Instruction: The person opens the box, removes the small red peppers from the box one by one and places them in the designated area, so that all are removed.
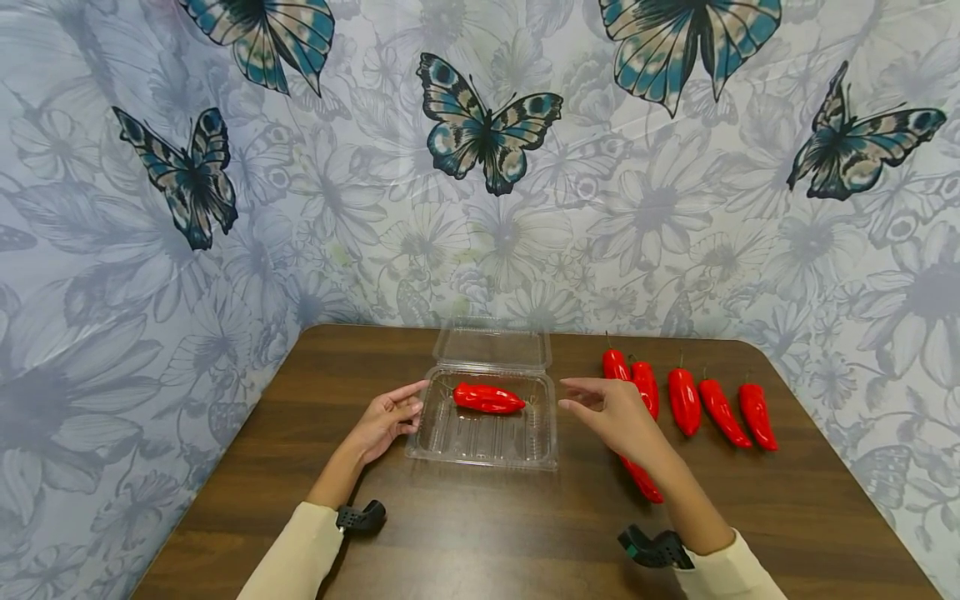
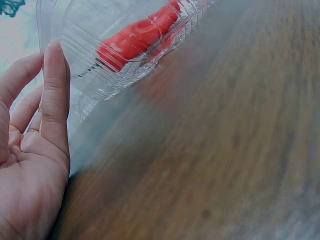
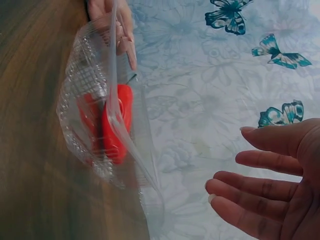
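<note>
A clear plastic clamshell container (image 1: 487,451) sits on the table with its lid (image 1: 492,348) folded back. Inside, toward the back, one glossy red pepper (image 1: 487,398) lies sideways. My left hand (image 1: 386,423) pinches the container's left rim between thumb and fingers; the left wrist view shows the thumb (image 2: 54,95) against that edge. Just right of the container, my right hand (image 1: 618,415) hovers with fingers loosely bent, holding nothing. The right wrist view shows its fingers (image 3: 255,187) spread apart from the container. Part of a red pepper (image 1: 643,482) shows from under the right forearm.
Several red peppers stand in a row at the table's right, among them a plump one (image 1: 684,402), a slimmer one (image 1: 724,413) and the outermost one (image 1: 757,417). Behind the brown wooden table (image 1: 442,533) hangs a butterfly-patterned backdrop (image 1: 491,242).
</note>
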Demonstrator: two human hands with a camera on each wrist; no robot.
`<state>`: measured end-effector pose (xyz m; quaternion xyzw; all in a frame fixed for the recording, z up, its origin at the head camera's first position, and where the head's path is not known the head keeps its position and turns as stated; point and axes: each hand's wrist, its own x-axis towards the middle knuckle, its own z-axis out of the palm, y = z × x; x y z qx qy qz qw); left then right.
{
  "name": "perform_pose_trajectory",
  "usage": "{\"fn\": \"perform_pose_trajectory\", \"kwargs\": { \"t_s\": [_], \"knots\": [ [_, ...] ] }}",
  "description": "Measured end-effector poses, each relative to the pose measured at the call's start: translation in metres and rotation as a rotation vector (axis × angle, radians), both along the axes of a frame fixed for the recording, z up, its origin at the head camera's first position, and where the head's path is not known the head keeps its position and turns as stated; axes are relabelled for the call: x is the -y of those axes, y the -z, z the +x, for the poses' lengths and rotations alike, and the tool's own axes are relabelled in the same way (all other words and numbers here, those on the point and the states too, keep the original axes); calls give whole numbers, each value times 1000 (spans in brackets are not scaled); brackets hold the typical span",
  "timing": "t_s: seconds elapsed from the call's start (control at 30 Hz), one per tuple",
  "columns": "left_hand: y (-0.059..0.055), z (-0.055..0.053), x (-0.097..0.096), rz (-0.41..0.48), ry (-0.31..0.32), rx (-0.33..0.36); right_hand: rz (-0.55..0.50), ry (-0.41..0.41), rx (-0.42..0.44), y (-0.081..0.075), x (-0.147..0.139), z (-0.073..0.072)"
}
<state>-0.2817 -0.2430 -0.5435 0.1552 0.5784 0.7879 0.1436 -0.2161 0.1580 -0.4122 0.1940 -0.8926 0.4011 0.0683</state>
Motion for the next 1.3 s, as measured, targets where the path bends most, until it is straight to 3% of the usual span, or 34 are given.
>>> {"fn": "perform_pose_trajectory", "kwargs": {
  "t_s": [0.4,0.67,0.97,1.3],
  "knots": [
    [2,-1,0,0,-4,7,-60,-147,-60,18,24,-18],
    [4,-3,0,-12,-6,-4,-73,-191,-66,24,38,-30],
    [2,-3,-1,-10,-12,12,-41,-252,-17,34,51,-42],
    [0,-2,0,-22,-10,16,61,-294,-61,48,67,-56]
  ]
}}
